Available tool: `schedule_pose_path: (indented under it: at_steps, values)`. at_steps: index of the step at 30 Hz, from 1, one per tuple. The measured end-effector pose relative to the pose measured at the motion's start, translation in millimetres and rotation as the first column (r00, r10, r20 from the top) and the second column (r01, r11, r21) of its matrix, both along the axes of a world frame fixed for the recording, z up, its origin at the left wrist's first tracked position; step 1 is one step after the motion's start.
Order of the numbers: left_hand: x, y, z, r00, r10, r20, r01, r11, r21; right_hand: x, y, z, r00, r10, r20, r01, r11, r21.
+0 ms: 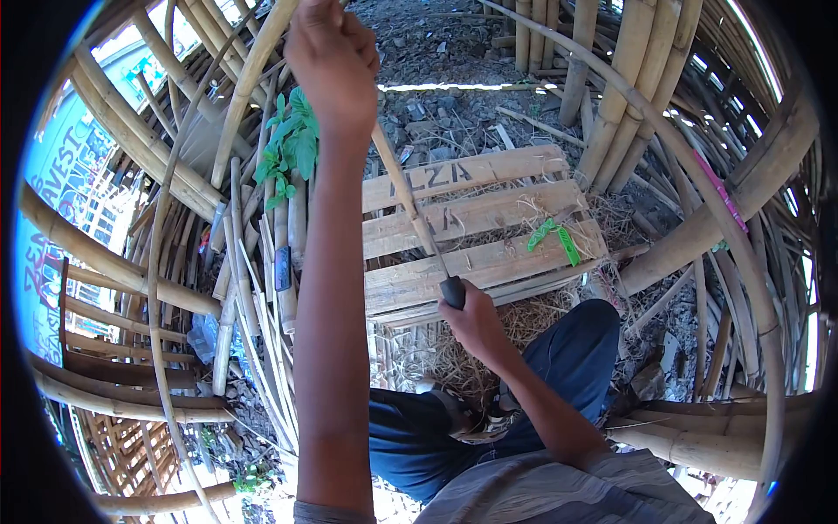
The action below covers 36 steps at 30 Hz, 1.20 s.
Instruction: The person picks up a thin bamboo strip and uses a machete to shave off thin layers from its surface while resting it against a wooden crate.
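My left hand (pixel 332 57) is raised at the top of the view, its fingers closed around the upper part of a thin bamboo stick (pixel 394 166). The stick slants down to the wooden slatted crate (pixel 489 210). My right hand (pixel 477 321) is wrapped around the black handle of a knife (pixel 452 292), low over the crate's near edge. The knife's blade lies against the lower end of the stick. Green leaves (pixel 555 241) rest on the right part of the crate, near some straw-like shavings.
Thick bamboo poles (pixel 628 87) stand at the upper right, and a long bent pole curves down the right side. Bamboo strips (pixel 253 306) lie left of the crate beside a leafy green plant (pixel 292 144). Shavings (pixel 515 336) cover the ground near my legs.
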<state>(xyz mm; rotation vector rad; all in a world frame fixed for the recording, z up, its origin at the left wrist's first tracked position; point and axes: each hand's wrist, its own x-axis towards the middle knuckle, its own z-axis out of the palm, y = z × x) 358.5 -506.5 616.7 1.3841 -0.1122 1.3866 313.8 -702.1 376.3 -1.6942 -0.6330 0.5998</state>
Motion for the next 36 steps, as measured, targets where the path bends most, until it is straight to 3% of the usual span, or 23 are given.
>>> schedule_pose_path:
  at_steps: [3, 5, 6, 10, 12, 16, 17, 19, 22, 26, 28, 31, 33, 36]
  values:
    - [-1.0, -2.1, -1.1, 1.0, -0.021, -0.003, 0.021, 0.998, 0.062, 2.9, -0.2, 8.5, 0.999, -0.013, 0.032, 0.014, 0.999, -0.035]
    - [-3.8, -0.8, 0.1, 1.0, 0.004, -0.019, -0.003, 0.999, 0.05, 8.5, -3.9, 27.5, 0.995, 0.0, -0.095, -0.001, 1.0, -0.016]
    - [-5.5, 2.0, 2.0, 0.999, 0.037, -0.023, -0.036, 0.999, 0.039, 7.7, -1.2, 30.1, 0.995, -0.079, 0.063, 0.076, 0.996, 0.043]
    - [-9.9, 13.8, 0.1, 1.0, 0.019, -0.014, -0.017, 0.997, 0.08, 11.9, -2.0, 67.5, 0.984, -0.131, 0.121, 0.113, 0.982, 0.148]
    - [-8.7, 12.0, 0.7, 0.999, 0.03, -0.017, -0.028, 0.996, 0.085, 12.5, -0.9, 67.0, 0.993, -0.082, 0.086, 0.071, 0.99, 0.12]
    - [4.8, 2.2, -2.2, 1.0, -0.027, -0.001, 0.027, 0.996, 0.08, 0.3, 6.3, -17.3, 0.997, 0.054, 0.053, -0.054, 0.999, 0.006]
    - [6.9, -0.9, -2.9, 1.0, -0.003, 0.005, 0.003, 0.996, 0.086, 2.0, 4.5, -8.7, 0.997, 0.053, 0.053, -0.054, 0.999, 0.006]
    - [8.5, -1.6, -2.3, 1.0, 0.021, 0.008, -0.022, 0.995, 0.095, 7.4, 0.0, 20.6, 0.979, 0.051, -0.197, -0.059, 0.998, -0.038]
    - [14.4, -3.1, -0.8, 0.999, 0.031, 0.014, -0.032, 0.995, 0.09, 10.9, -5.7, 31.9, 0.983, 0.057, -0.177, -0.072, 0.994, -0.081]
    - [24.1, -7.3, -4.0, 0.962, 0.272, 0.007, -0.271, 0.956, 0.115, 12.3, -5.7, 8.7, 0.999, 0.041, -0.02, -0.042, 0.998, -0.055]
    - [29.9, -8.3, -7.0, 0.884, 0.467, -0.01, -0.46, 0.873, 0.161, 12.2, -7.5, 16.8, 0.99, -0.003, 0.141, 0.024, 0.989, -0.145]
    - [41.9, -14.5, -0.3, 0.706, 0.708, 0.005, -0.689, 0.685, 0.237, 10.5, -7.7, 20.1, 0.967, -0.043, 0.252, 0.079, 0.988, -0.133]
    - [43.5, -19.8, 1.8, 0.69, 0.721, -0.06, -0.691, 0.682, 0.242, 6.6, -1.0, 15.0, 0.962, -0.07, 0.265, 0.118, 0.978, -0.17]
    - [48.3, -17.2, 0.3, 0.72, 0.694, -0.001, -0.672, 0.698, 0.247, 5.5, 2.6, 3.5, 0.945, -0.086, 0.317, 0.164, 0.959, -0.229]
